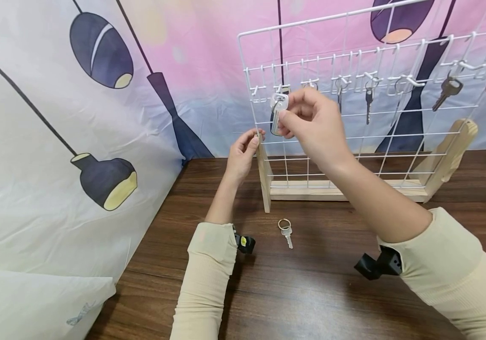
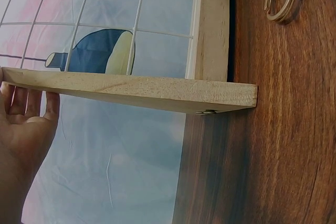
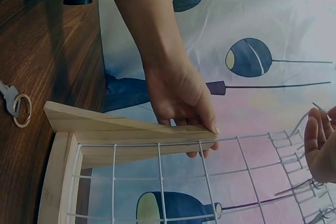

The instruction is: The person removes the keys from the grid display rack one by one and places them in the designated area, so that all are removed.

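My right hand (image 1: 317, 125) pinches a silver key (image 1: 280, 100) between thumb and fingers, up by the leftmost hooks of a white wire grid rack (image 1: 345, 193). The fingers hide part of it, and a ring shows at its head. Lower and to the left, my left hand (image 1: 240, 156) grips the upper end of the rack's wooden side post (image 1: 263, 174). In the right wrist view, the fingers of that left hand (image 3: 176, 93) wrap round the post (image 3: 131, 124), thumb on the near side. The left wrist view shows the fingers behind the post (image 2: 157, 90).
Another key (image 1: 287, 232) with a ring lies on the brown wooden table (image 1: 268, 293) in front of the rack. Several keys hang from hooks along the grid, among them a darker one (image 1: 447, 92) towards the right. A printed cloth (image 1: 208, 71) hangs behind and at left.
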Motion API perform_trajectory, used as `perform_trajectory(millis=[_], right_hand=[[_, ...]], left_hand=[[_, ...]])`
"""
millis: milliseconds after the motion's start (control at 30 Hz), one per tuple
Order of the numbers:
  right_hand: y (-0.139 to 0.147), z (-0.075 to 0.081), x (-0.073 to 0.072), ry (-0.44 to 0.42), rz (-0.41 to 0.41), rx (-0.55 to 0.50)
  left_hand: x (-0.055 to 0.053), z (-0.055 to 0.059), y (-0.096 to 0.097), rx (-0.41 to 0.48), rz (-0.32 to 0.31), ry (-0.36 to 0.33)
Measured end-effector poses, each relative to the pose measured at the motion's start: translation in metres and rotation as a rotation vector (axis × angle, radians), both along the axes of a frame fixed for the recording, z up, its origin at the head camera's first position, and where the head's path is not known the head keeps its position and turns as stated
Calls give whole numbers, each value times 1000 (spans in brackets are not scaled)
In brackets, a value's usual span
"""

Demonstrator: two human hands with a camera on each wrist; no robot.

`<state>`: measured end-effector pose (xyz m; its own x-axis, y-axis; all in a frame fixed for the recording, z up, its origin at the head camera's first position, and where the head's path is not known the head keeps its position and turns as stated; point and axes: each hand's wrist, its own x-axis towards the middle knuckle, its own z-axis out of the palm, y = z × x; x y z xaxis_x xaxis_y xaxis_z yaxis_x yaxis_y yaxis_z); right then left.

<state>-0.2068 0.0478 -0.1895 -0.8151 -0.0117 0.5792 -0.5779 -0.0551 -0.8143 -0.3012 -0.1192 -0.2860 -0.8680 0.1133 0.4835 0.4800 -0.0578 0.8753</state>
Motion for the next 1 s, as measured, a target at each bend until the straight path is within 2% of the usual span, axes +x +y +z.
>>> perform_trajectory(millis=[300, 533, 767, 1000], right_hand=[[10, -9, 15, 16, 0, 58], [21, -20, 30, -7, -42, 127], [32, -39, 37, -49, -26, 139], [40, -63, 37, -86, -41, 218]], left_hand=[[0, 0, 0, 9, -7, 5], [-1, -1, 0, 7, -2, 17], [0, -1, 0, 9, -3, 6], [-1, -2, 0, 1, 6, 13]])
